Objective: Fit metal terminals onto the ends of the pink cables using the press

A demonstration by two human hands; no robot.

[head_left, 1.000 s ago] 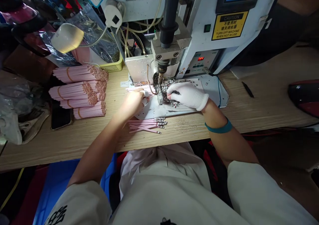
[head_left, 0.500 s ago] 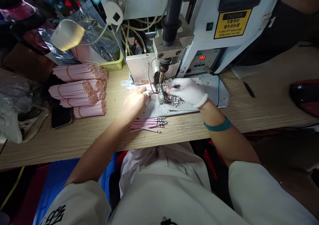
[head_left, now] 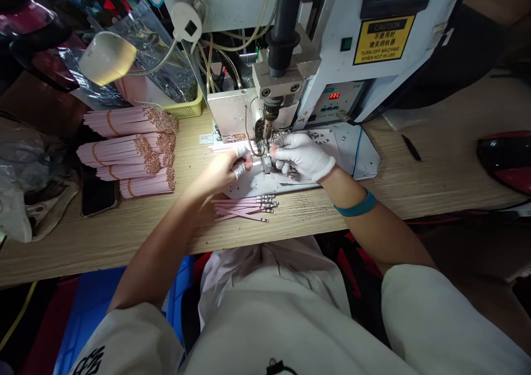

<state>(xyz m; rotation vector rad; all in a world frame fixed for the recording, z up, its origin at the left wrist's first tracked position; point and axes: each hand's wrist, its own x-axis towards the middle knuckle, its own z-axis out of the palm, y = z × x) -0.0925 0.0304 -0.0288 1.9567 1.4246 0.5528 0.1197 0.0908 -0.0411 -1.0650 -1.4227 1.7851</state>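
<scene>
My left hand (head_left: 226, 167) is bare with taped fingertips and pinches a thin pink wire strip, its end held under the machine head (head_left: 269, 121). My right hand (head_left: 305, 155), in a white glove, is closed on a small part right beside the small metal block (head_left: 266, 165) under the head. Small loose metal parts (head_left: 290, 171) lie under and behind that hand on the white base plate (head_left: 360, 156). A few finished pink strips (head_left: 244, 208) lie on the wooden bench in front of my hands.
Bundles of pink wires (head_left: 133, 151) bound with rubber bands are stacked at the left, next to a dark phone (head_left: 97, 195). A lamp (head_left: 105, 58) hangs above them. A yellow basket (head_left: 186, 108) and the white machine body (head_left: 373, 37) stand behind. A black pen (head_left: 410, 147) lies at the right.
My right hand has moved left from the pile of loose parts to the block under the head. My left hand has shifted slightly right toward it.
</scene>
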